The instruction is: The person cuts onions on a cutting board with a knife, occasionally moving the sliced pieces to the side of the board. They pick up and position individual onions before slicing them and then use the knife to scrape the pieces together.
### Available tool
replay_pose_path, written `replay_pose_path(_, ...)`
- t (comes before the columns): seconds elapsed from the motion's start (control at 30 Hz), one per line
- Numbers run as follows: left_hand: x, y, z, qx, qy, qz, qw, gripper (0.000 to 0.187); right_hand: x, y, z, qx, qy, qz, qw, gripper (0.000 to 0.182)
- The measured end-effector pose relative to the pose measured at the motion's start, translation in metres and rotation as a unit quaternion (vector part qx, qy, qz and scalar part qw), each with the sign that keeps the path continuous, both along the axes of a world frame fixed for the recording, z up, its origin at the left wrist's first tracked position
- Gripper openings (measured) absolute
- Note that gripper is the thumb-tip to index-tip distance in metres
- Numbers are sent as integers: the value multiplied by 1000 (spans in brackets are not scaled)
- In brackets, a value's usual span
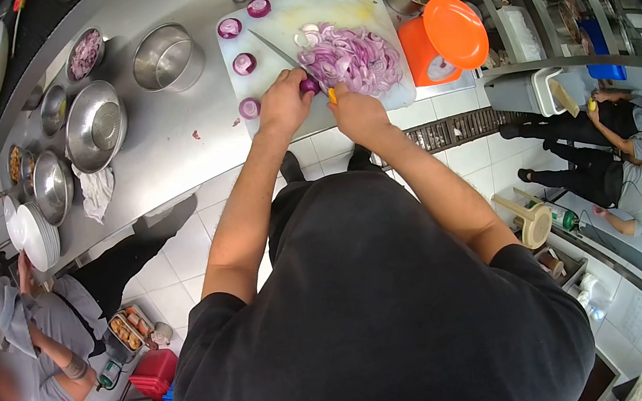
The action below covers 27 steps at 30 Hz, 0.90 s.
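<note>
My left hand (285, 100) is closed on a red onion (309, 86) at the near edge of a white cutting board (274, 39). In my right hand (359, 113) is the yellow handle of a knife (277, 48); its blade points to the upper left, beside the onion. A heap of sliced red onion (355, 60) lies on the board, just beyond my right hand. Several cut onion pieces stand along the board's left side, one of them (243, 64) near the middle of that side.
An orange scale (427, 50) stands right of the board. Left of it are an empty steel pot (168, 58) and a large steel bowl (95, 125). One person (53, 336) is at the lower left beside stacked plates (37, 234); two people are at the right.
</note>
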<state>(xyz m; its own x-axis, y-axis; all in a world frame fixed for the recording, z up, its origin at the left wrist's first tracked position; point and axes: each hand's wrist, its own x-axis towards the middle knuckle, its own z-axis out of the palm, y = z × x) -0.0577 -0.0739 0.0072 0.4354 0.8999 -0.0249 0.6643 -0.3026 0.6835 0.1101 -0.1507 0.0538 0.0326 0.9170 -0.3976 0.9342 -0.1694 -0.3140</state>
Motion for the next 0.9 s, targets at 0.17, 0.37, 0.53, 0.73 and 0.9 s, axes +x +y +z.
replay_pose_path(0.17,1,3,3,9,19,-6,1000,33,5,11,31,2,-10,33,999,37)
replay_pose_path(0.37,0,1,-3,4,10,14,1000,32,0,0,24,-14,-14,7,1000,37)
replay_pose_path(0.53,-2,6,-7,4,3,12,1000,33,-4,13,2,0,8,8,1000,38)
replay_pose_path(0.73,-1,3,-5,-2,6,14,1000,34,1,7,31,7,-3,27,1000,39)
replay_pose_path(0.9,-2,3,-8,-6,-9,20,1000,34,-4,13,2,-14,2,8,1000,39)
